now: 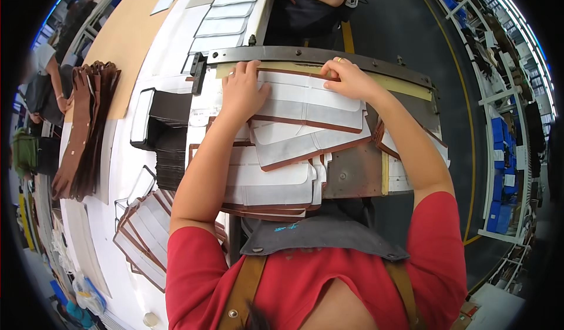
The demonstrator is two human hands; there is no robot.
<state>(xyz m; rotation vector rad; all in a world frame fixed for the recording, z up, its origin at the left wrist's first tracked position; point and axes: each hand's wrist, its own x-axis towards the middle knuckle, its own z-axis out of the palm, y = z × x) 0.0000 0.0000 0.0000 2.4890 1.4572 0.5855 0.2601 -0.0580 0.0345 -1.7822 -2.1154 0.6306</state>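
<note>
A brown-edged panel with a white and grey face (305, 98) lies with its far edge along a metal bar (276, 52) fixed across the work surface. My left hand (242, 92) rests at the panel's far left corner, fingers spread and thumb apart. At its far right edge my right hand (351, 82) has thumb and fingers closed on the rim. Under this panel sits a second, slanted panel (311, 145). Nearer to me is a stack of similar panels (267, 180), partly covered by my left forearm.
Left of the plate stand stacked dark pieces (170, 136) and a fanned pile of panels (147, 236). Brown strips (88, 127) hang together farther left. More brown-edged pieces (405, 142) lie beneath my right forearm. A co-worker (308, 7) is across the table; pale panels (229, 12) lie in rows.
</note>
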